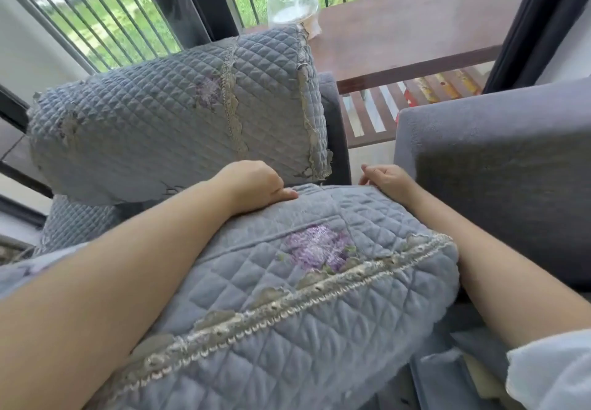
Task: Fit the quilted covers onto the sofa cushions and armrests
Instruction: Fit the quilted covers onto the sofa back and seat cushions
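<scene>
Quilted cover (287, 297) pinched at its far edge by left hand (252, 186) and right hand (388, 181), fingers curled.

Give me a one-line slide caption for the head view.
Both hands grip the far edge of a quilted cushion cover.

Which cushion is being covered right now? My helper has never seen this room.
Find the barred window. Below it, one quilted cushion stands upright, untouched. The cushion being covered lies nearer, between both forearms, left hand and right hand at its far edge.

Plastic bag (292, 0) on wooden table (415, 23)
</scene>
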